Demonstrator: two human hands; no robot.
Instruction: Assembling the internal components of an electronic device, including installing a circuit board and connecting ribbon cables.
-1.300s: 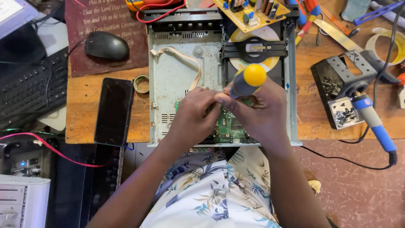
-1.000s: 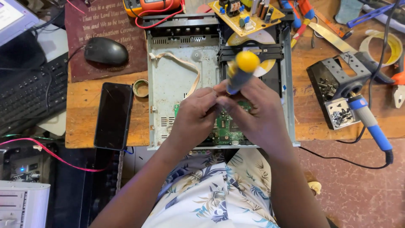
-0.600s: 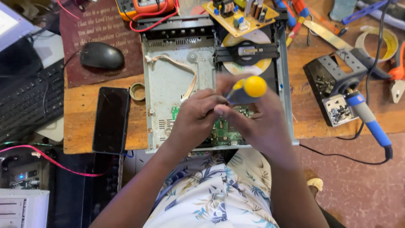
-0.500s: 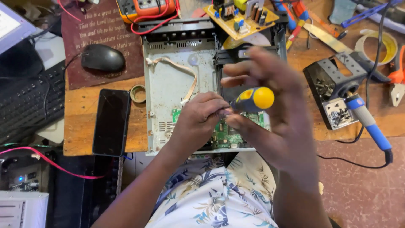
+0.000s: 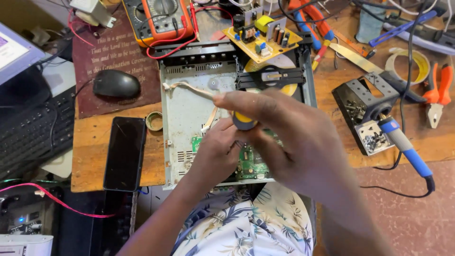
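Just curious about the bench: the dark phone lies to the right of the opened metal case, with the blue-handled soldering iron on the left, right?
Not quite. The head view shows the dark phone lying left of the opened metal case, and the blue-handled soldering iron on the right.

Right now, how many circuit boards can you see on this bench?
2. A yellow board rests on the open player's back edge. A green board sits inside near the front, partly covered by the hands. More may be hidden.
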